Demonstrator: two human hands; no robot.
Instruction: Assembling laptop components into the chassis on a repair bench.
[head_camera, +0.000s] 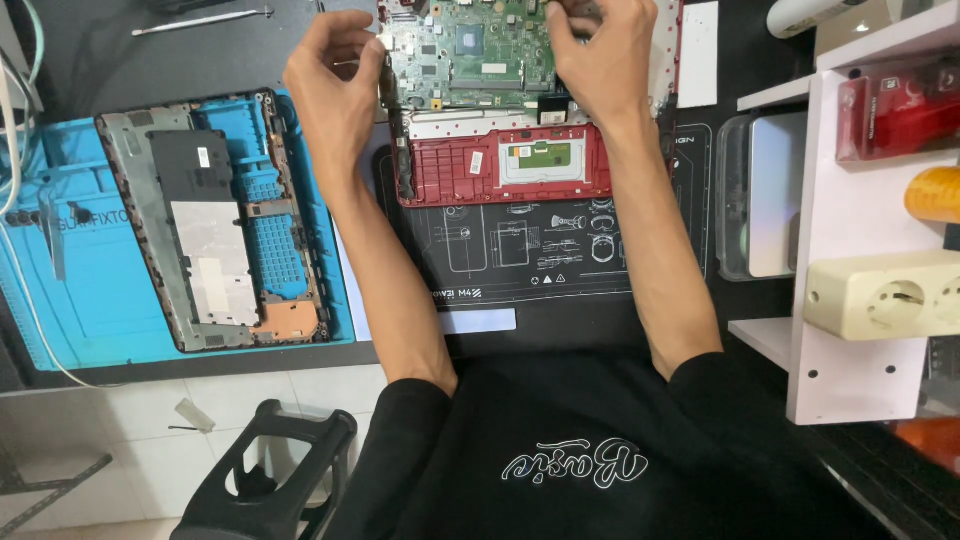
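Note:
A red laptop base lies opened on a black work mat, and a green motherboard sits over its far half. My left hand is at the board's left edge, fingers curled and pinching its side. At the board's top right corner, my right hand has its fingers closed on the edge. The silver touchpad underside shows below the board.
A grey laptop bottom cover rests on a blue mat at left. A white shelf at right holds a cream socket block, a red box and a clear container. A thin tool lies far left. A black stool stands below.

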